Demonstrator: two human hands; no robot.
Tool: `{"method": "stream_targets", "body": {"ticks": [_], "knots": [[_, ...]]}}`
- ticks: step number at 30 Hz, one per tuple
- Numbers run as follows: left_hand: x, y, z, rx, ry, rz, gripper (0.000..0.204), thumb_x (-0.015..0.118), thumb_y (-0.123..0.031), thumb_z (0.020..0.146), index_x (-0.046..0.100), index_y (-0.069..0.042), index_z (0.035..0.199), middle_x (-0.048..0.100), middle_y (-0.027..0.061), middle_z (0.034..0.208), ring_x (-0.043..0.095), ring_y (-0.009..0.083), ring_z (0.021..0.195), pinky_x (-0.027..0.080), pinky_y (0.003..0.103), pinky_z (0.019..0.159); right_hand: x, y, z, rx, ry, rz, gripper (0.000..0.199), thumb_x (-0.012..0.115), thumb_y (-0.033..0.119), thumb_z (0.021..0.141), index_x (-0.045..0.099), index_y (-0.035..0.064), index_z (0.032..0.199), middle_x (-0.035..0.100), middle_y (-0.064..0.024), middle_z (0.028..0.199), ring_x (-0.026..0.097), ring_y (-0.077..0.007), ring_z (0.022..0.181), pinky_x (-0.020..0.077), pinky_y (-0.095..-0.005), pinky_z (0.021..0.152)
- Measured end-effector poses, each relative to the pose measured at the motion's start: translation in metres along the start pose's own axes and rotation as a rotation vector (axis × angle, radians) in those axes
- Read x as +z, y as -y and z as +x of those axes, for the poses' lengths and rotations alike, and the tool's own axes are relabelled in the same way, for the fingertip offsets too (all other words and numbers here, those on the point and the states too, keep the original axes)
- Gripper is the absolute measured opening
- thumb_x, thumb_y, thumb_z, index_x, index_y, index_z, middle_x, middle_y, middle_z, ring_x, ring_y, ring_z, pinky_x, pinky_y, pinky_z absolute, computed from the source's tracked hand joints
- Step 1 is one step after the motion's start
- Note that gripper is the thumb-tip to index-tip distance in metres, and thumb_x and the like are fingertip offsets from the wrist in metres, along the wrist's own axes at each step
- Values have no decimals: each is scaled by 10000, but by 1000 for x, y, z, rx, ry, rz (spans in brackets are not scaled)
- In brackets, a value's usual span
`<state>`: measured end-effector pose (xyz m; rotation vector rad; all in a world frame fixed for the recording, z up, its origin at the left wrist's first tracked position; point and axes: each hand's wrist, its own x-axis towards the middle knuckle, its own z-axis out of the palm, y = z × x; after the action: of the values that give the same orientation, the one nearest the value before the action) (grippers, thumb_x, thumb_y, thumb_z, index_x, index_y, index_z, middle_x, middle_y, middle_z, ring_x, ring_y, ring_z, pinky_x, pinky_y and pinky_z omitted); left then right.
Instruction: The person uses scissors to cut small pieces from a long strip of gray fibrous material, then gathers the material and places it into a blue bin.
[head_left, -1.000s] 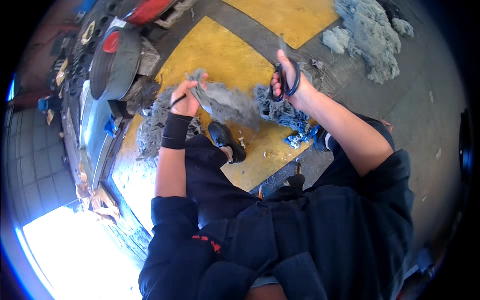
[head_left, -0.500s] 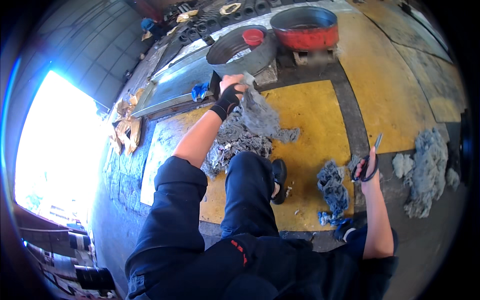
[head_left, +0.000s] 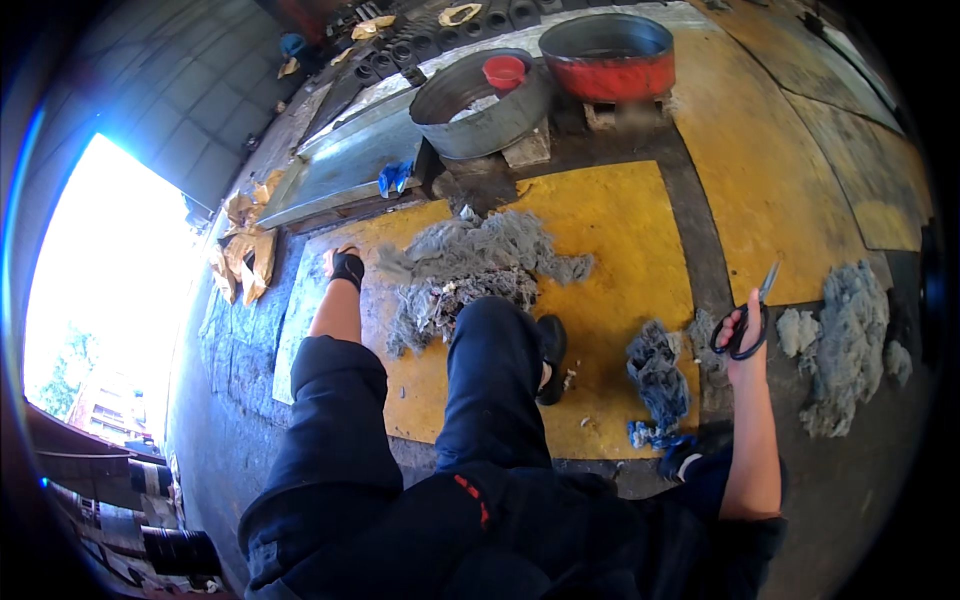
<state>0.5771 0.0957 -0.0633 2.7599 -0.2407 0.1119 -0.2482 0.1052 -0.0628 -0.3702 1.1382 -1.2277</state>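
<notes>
I sit on a yellow and grey floor with one leg stretched forward. My left hand (head_left: 346,266), with a black wrist wrap, rests flat on the floor to the left of a big heap of grey fibre waste (head_left: 470,265); it holds nothing. My right hand (head_left: 741,330) grips black-handled scissors (head_left: 752,318) with the blades pointing up. A darker blue-grey wad of fibre (head_left: 658,372) lies just left of that hand. A paler grey pile (head_left: 846,340) lies to its right.
At the back stand a grey metal tub (head_left: 480,105) with a small red cup inside and a red round basin (head_left: 608,55). A long metal tray (head_left: 345,160) runs along the left. Crumpled yellow-brown paper (head_left: 243,245) lies near a bright doorway.
My left hand has dropped from the top of the grey heap to the floor on its left, empty. My right hand with the scissors has stayed by the darker wad.
</notes>
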Motion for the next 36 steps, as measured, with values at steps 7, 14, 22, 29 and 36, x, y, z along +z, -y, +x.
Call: {"method": "stream_targets", "body": {"ticks": [7, 14, 22, 29, 36], "knots": [[73, -52, -40, 251, 45, -203, 384, 652, -338, 714, 675, -73, 992, 608, 177, 1050, 572, 298, 1040, 484, 394, 856, -7, 27, -3, -203, -2, 14, 346, 698, 323, 811, 449, 135, 662, 429, 0, 535, 408, -116, 444, 343, -252, 435], [152, -186, -249, 1850, 353, 155, 133, 629, -175, 741, 705, -66, 743, 684, 147, 850, 653, 225, 821, 508, 340, 730, -38, 44, -5, -248, -91, 200, 261, 656, 239, 834, 485, 60, 753, 487, -44, 632, 483, -137, 541, 431, -265, 504], [262, -123, -566, 1273, 1166, -20, 405, 806, -269, 582, 676, -48, 895, 668, 120, 886, 627, 261, 869, 484, 337, 794, -33, 50, -4, -163, -120, 314, 230, 641, 235, 829, 512, 60, 756, 510, -46, 640, 506, -139, 543, 442, -263, 504], [284, -106, -708, 1536, 959, 81, 564, 797, -217, 618, 576, -12, 1095, 642, 197, 1022, 602, 366, 977, 473, 422, 850, -41, 55, -12, 45, -250, 331, 237, 643, 238, 819, 521, 56, 728, 514, -27, 654, 497, -112, 520, 432, -236, 499], [324, -98, -677, 1470, 1293, 271, 361, 750, -257, 656, 631, 22, 852, 639, 233, 908, 607, 381, 904, 473, 436, 793, -38, 66, -19, 18, -248, 154, 256, 679, 257, 800, 530, 81, 689, 498, -2, 622, 455, -94, 508, 369, -218, 490]]}}
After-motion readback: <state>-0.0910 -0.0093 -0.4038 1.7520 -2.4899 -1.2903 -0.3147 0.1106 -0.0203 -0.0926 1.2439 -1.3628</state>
